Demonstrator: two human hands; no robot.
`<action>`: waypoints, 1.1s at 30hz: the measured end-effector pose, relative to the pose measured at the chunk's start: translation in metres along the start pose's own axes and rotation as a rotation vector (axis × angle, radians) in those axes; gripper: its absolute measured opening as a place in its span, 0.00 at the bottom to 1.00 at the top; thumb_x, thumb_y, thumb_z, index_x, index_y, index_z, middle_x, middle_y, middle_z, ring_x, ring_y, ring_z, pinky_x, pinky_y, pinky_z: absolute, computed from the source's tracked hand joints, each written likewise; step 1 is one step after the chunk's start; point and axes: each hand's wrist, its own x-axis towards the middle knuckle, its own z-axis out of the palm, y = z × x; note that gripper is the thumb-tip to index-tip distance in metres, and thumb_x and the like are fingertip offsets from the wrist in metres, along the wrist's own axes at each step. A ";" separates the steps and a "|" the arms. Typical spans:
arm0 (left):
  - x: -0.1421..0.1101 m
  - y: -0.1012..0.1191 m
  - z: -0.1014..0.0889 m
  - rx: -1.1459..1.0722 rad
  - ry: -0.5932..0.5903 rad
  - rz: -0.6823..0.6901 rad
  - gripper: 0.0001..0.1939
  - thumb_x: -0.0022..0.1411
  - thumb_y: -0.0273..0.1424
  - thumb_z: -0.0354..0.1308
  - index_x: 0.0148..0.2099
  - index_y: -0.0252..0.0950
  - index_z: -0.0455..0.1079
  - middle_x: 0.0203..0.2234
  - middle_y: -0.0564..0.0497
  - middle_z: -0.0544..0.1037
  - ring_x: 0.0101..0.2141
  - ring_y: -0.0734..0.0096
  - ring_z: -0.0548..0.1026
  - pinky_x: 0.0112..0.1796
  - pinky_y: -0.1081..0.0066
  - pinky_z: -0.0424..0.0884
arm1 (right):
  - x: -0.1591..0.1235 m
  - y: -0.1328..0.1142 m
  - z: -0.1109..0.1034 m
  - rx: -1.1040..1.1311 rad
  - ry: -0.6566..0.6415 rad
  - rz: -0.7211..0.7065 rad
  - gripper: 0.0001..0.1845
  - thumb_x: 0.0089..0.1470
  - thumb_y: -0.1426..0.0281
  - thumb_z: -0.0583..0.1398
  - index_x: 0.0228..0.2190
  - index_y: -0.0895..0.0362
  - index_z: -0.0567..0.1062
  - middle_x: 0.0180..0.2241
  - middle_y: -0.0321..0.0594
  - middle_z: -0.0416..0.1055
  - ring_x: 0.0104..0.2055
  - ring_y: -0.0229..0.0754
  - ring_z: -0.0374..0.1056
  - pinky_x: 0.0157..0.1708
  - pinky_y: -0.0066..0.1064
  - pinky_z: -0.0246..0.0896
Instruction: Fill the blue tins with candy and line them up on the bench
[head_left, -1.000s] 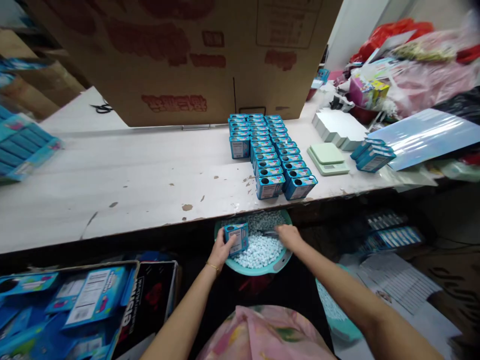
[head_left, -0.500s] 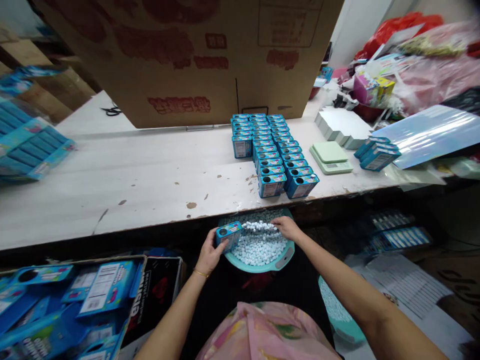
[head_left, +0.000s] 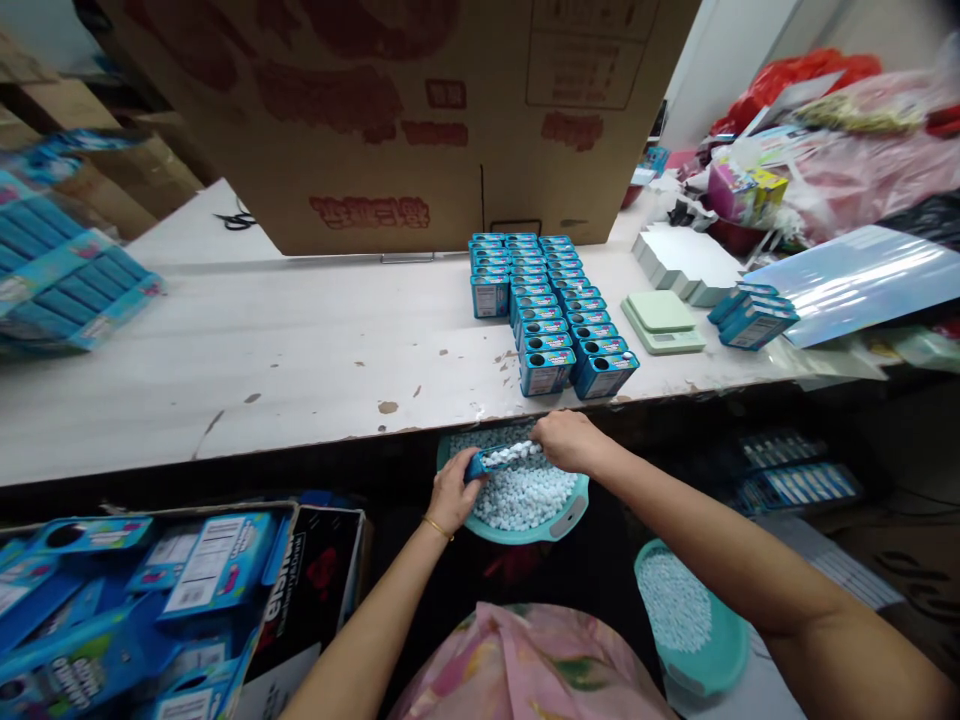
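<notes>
- The tin (head_left: 473, 466) is held in the left grip (head_left: 452, 492), tilted, with its top turned rightward, to the side of the right grip (head_left: 566, 440).
- The scoop (head_left: 508, 463), heaped with pellets (head_left: 516, 452), is clasped in the right grip; its handle is covered by the fingers.
- The scoop's long axis is directed leftward from the right grip to the tin's top; whether the tin is touched by it cannot be told.
- The heaped part is set between both grips, the tin being nearer the left.
- Below both grips, the bowl (head_left: 517, 538) is placed.
- Beyond the right grip, more tins (head_left: 547, 374) are lined up on the desk (head_left: 337, 350).
</notes>
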 end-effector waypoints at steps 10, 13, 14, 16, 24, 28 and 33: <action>-0.002 -0.009 -0.007 -0.173 0.040 -0.103 0.20 0.50 0.34 0.53 0.46 0.36 0.59 0.39 0.48 0.69 0.41 0.66 0.68 0.45 0.64 0.62 | -0.017 0.016 -0.003 -0.083 -0.011 0.061 0.15 0.47 0.76 0.49 0.34 0.58 0.72 0.34 0.49 0.71 0.37 0.46 0.67 0.34 0.33 0.59; -0.002 -0.017 -0.008 -0.349 0.079 -0.215 0.22 0.50 0.37 0.53 0.47 0.36 0.56 0.40 0.48 0.69 0.41 0.67 0.68 0.45 0.65 0.62 | -0.017 0.045 0.040 -0.041 -0.050 0.214 0.15 0.47 0.77 0.48 0.33 0.57 0.72 0.34 0.47 0.71 0.37 0.46 0.68 0.33 0.33 0.59; -0.001 -0.018 -0.005 -0.421 0.075 -0.260 0.23 0.50 0.38 0.53 0.47 0.36 0.55 0.40 0.48 0.69 0.41 0.67 0.68 0.45 0.65 0.63 | -0.013 0.048 0.058 -0.004 -0.067 0.257 0.16 0.48 0.78 0.48 0.34 0.57 0.72 0.35 0.48 0.71 0.38 0.45 0.67 0.34 0.32 0.58; 0.002 -0.018 0.003 -0.569 0.057 -0.370 0.23 0.50 0.39 0.53 0.47 0.37 0.54 0.40 0.47 0.70 0.40 0.67 0.70 0.43 0.64 0.65 | 0.000 0.043 0.093 0.105 -0.079 0.293 0.16 0.49 0.78 0.47 0.35 0.57 0.71 0.36 0.47 0.71 0.39 0.44 0.67 0.35 0.31 0.58; 0.011 0.002 0.031 -0.915 -0.027 -0.529 0.19 0.51 0.39 0.53 0.43 0.38 0.54 0.40 0.45 0.71 0.36 0.68 0.72 0.36 0.65 0.70 | 0.044 0.006 0.154 0.358 -0.004 0.314 0.18 0.51 0.75 0.47 0.39 0.54 0.71 0.40 0.43 0.70 0.43 0.41 0.64 0.39 0.28 0.55; 0.000 0.002 0.006 -0.825 -0.002 -0.411 0.23 0.51 0.39 0.53 0.48 0.38 0.53 0.41 0.46 0.70 0.39 0.68 0.70 0.40 0.64 0.68 | 0.041 0.021 0.155 0.482 0.023 0.276 0.16 0.52 0.70 0.48 0.40 0.53 0.71 0.40 0.38 0.71 0.43 0.36 0.64 0.37 0.23 0.55; -0.014 -0.015 -0.029 -0.461 0.082 -0.275 0.24 0.48 0.38 0.55 0.47 0.36 0.57 0.39 0.48 0.70 0.41 0.67 0.69 0.44 0.65 0.64 | 0.029 0.039 0.137 0.586 0.075 0.210 0.15 0.50 0.71 0.50 0.37 0.55 0.73 0.34 0.36 0.72 0.37 0.36 0.65 0.34 0.23 0.56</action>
